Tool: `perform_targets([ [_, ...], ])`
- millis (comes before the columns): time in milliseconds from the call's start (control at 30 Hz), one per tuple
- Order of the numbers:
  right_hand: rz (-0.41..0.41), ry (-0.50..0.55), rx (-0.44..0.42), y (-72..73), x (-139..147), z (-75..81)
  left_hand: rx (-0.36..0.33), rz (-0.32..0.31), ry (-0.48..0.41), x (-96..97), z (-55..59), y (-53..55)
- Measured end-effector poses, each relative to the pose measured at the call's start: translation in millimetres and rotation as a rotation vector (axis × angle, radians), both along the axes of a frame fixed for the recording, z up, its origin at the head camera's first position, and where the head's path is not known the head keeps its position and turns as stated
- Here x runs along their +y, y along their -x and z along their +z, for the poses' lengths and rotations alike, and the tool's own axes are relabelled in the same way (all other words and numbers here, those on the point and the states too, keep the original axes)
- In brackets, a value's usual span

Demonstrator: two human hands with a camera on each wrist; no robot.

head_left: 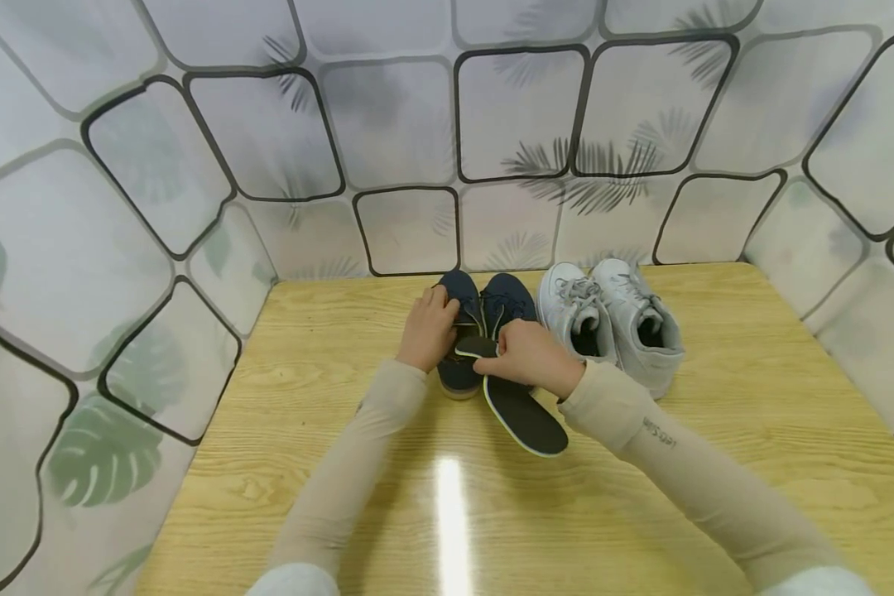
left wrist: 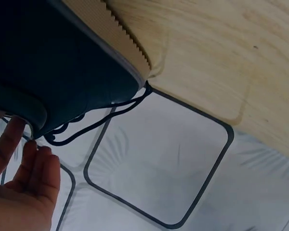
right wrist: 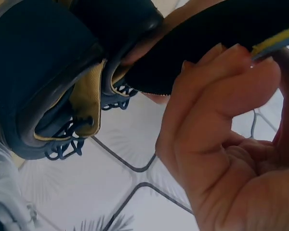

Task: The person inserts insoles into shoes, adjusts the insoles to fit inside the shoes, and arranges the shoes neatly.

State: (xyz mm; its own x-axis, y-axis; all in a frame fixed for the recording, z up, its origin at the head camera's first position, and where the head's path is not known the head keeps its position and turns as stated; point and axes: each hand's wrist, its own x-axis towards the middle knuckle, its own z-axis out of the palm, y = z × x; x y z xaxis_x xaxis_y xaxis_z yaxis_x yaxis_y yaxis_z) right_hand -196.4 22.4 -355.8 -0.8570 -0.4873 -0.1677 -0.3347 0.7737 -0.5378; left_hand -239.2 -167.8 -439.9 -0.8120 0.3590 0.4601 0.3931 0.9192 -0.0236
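Observation:
Two navy lace-up shoes stand side by side, toes toward the wall: the left shoe point(head_left: 459, 378) and the right shoe point(head_left: 512, 291). My left hand point(head_left: 426, 329) is at the left shoe's opening; in the left wrist view its fingers point(left wrist: 36, 173) pinch the edge there. A black insole point(head_left: 525, 416) with a pale rim is held around its middle by my right hand point(head_left: 534, 358). One end of the insole lies over the left shoe's opening, while its other end sticks out toward me above the table. In the right wrist view, curled fingers point(right wrist: 216, 96) grip the insole point(right wrist: 197, 43).
A pair of white lace-up shoes, the nearer one point(head_left: 656, 364) and its mate point(head_left: 561, 290), stands just right of the navy pair. Behind is a patterned wall covering point(head_left: 410, 232) along the wooden table's point(head_left: 305, 430) back edge.

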Motion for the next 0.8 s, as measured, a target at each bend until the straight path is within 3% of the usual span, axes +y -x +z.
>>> perform_targets([
  [100, 0.011, -0.009, -0.014, 1.6, -7, -2.3, 0.038, -0.032, -0.048, -0.8, -3.5, 1.5],
  [200, 0.009, -0.02, -0.028, 3.6, -12, -3.5, 0.024, -0.05, -0.096, -2.3, -4.5, 1.7],
  [333, 0.025, -0.034, -0.019, 10.6, -20, -3.9, -0.015, -0.03, -0.152, -5.9, -3.9, 2.5],
  [500, 0.051, -0.065, -0.004, 25.5, -36, -3.3, -0.084, -0.065, -0.22, -9.5, 3.2, 3.5],
  [800, 0.026, -0.156, 0.084, 40.5, -65, -8.5, -0.2, -0.088, -0.253, -13.4, 12.1, 6.1],
])
